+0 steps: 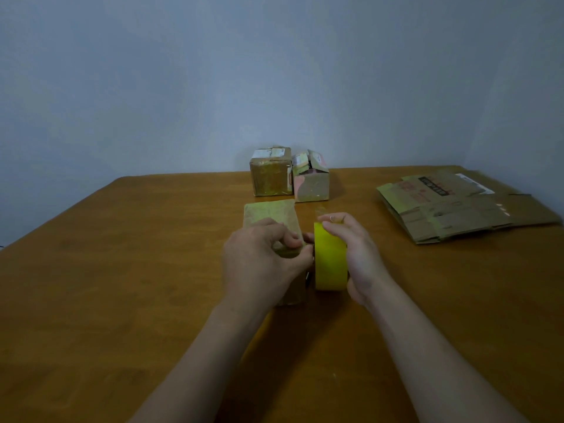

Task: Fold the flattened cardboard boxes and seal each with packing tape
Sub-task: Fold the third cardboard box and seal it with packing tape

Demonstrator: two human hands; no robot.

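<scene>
On the wooden table [122,270], a small box [271,212] lying lengthwise away from the person is being sealed: the yellow tape roll [329,264] is being gripped just right of it by the right hand [360,254], the tape end [309,247] apparently being pinched by the left hand [259,264].

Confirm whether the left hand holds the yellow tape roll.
No, the right hand grips the yellow tape roll; the left hand is over a box.

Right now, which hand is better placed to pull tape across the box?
Left hand: its fingers pinch at the edge of the yellow tape roll, over the cardboard box, while the right hand grips the roll.
</scene>
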